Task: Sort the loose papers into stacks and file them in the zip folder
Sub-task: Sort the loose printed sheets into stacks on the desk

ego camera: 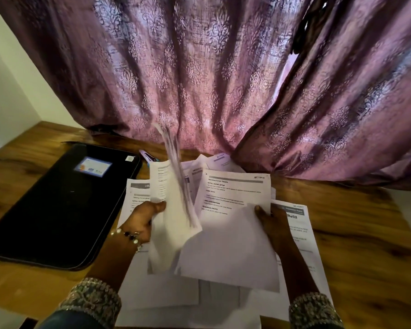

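My left hand (141, 220) grips a bundle of printed sheets (173, 210) that stands nearly upright above the table, its top edges blurred. My right hand (271, 218) holds a single printed page (233, 224) by its right edge, thumb on top, lifted over the other papers. More loose papers (301, 236) lie spread flat on the wooden table beneath both hands, one headed "Refill". The black zip folder (57, 205) lies closed and flat to the left, with a label card on its cover.
A purple patterned curtain (223, 79) hangs down behind the papers and drapes onto the wooden table (365, 245). A small pen-like object (148, 157) lies by the folder's far right corner. A white wall stands at the left.
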